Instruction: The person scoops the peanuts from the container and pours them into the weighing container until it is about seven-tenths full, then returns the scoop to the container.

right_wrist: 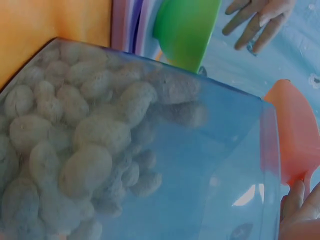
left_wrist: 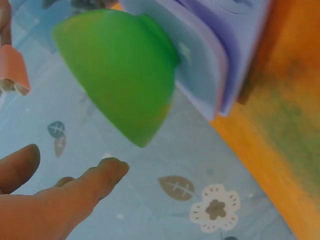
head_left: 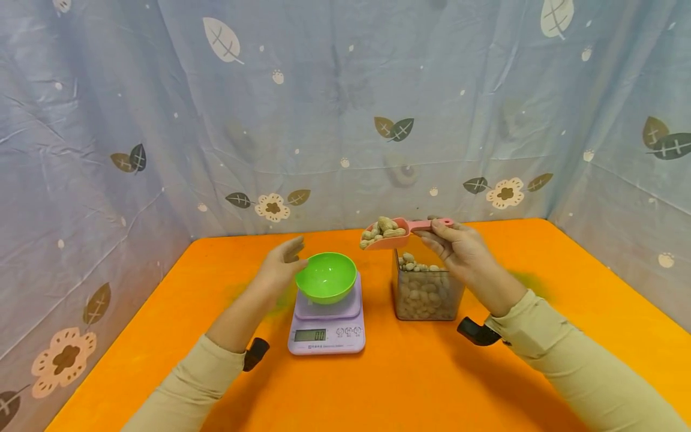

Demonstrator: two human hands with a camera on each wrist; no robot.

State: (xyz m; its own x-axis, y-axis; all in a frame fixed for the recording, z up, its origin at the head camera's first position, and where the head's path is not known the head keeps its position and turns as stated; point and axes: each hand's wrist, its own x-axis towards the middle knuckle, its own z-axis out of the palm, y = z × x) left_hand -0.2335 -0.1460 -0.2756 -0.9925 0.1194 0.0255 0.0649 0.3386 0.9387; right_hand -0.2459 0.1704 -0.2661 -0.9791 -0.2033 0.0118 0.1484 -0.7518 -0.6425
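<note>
Orange tabletop (head_left: 162,336), hemmed in by a pale blue leaf-and-flower cloth (head_left: 335,90), carries all the work. The right hand (head_left: 459,246) pinches the handle of a pink scoop (head_left: 396,233) heaped with peanuts in the shell (head_left: 384,228), holding it level above the clear plastic container (head_left: 429,294) of more peanuts, just right of centre. The left hand (head_left: 283,264) is open, fingers straight and relaxed, beside the left rim of the green bowl (head_left: 326,277), holding nothing. That bowl sits on a lilac kitchen scale (head_left: 326,327) left of the container. The scoop looks light and stiff; the loose, dry shells would likely roll off if it tips, so the handle end seems the sound place to grip.
</note>
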